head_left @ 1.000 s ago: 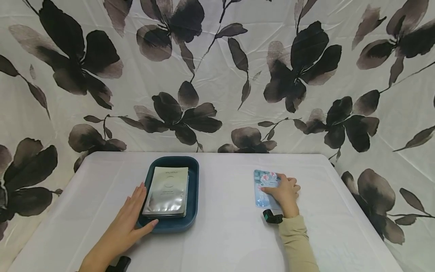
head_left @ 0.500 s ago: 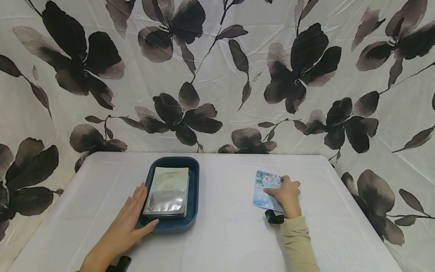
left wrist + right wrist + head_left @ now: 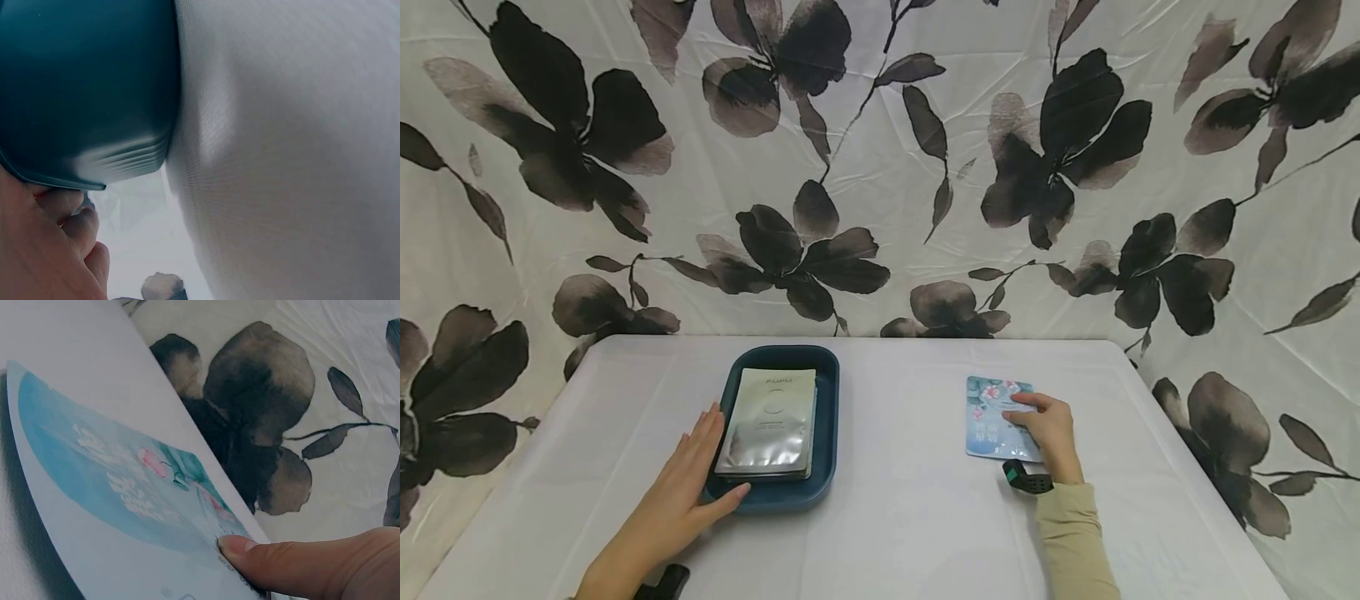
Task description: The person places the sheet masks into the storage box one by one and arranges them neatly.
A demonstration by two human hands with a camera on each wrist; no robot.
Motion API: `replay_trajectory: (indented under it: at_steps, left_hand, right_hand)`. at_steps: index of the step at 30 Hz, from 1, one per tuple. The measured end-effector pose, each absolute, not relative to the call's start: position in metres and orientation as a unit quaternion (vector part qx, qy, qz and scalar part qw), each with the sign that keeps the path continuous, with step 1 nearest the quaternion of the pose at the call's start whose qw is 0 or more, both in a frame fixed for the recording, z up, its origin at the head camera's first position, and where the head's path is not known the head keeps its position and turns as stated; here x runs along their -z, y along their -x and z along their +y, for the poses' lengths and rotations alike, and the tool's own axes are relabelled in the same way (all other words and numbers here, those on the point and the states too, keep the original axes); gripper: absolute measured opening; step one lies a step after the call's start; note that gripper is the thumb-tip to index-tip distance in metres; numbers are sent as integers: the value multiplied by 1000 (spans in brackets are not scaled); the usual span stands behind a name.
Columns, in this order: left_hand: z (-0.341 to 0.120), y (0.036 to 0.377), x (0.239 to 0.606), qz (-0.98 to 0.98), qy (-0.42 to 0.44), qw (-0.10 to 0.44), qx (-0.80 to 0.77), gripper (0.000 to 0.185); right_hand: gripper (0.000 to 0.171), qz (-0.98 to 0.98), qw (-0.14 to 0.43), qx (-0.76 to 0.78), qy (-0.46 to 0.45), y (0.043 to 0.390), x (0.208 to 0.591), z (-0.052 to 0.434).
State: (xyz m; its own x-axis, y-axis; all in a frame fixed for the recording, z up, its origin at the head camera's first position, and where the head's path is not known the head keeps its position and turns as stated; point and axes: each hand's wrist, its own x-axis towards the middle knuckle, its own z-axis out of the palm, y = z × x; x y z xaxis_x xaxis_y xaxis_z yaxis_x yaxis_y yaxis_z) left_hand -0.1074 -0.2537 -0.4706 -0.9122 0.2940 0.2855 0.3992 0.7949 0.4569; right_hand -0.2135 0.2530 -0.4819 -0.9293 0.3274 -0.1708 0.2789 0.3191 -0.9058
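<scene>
A floral curtain (image 3: 880, 167) hangs behind a white table (image 3: 895, 533). On the table's left stands a dark teal tray (image 3: 829, 433) with a silver sachet (image 3: 769, 421) lying flat inside it. The left hand (image 3: 681, 492) rests against the tray's near left side, fingers straight along the wall and thumb at the front rim, a spread grip that likely steadies the tray. Well apart, on the right, the right hand (image 3: 1048, 433) pinches a blue sachet (image 3: 992, 417) at its right edge, thumb on top. In the right wrist view the blue sachet (image 3: 112, 487) looks tilted, its held edge seemingly raised off the table by that pinching grip.
</scene>
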Motion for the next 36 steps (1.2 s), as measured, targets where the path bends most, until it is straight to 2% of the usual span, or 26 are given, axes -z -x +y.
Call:
replay_trajectory:
  at_steps: [12,28,36]
  left_hand:
    - [-255,107,469,-940,187,99,269,102]
    - [-255,109,471,-941,186,96,267,102]
    - [-256,108,471,-941,185,97,265,103]
  right_hand:
    - [48,-712,-43,-677,182,220,487,257]
    - [46,-711,-92,-692,85,221,486,236]
    - [47,-691,-116,-710,65,221,487,220]
